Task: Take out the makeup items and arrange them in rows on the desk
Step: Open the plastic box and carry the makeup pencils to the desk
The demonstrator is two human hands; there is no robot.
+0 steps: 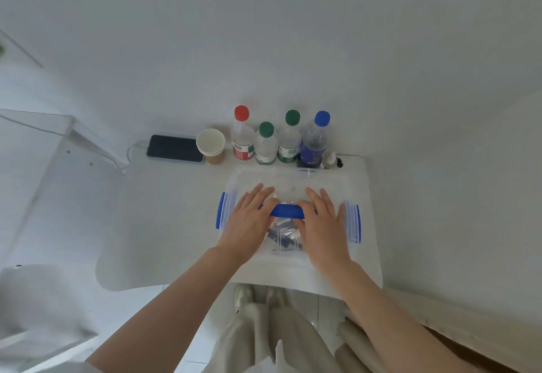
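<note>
A clear, rectangular plastic storage box (290, 214) with a frosted lid, blue side clips and a curved blue plastic handle (289, 211) is sitting on the smooth white counter (164, 226). Through its translucent lid, dark and silvery makeup items (283, 233) are showing as blurred shapes, too vague to name one by one; they are lying inside the box, beneath the handle.

The left hand (249, 223) is resting flat on the lid at the handle's left end, its fingers (255, 193) lying straight and spread, gripping nothing that can be seen. The right hand (322, 226) is lying on the lid at the handle's right end, fingers likewise stretched out forward; its thumb seems to be touching the handle, though whether it is curling round it cannot be told.

Behind the box, four clear plastic bottles are standing upright in a row: a red-capped bottle (242, 135), two green-capped bottles (266, 145) (290, 138) and a blue-capped bottle (315, 141) with a dark blue label. Left of the bottles, a round paper cup (211, 145) with a white inside and brown wall is standing, and beyond it a dark, glossy phone (175, 148) is lying flat.
</note>
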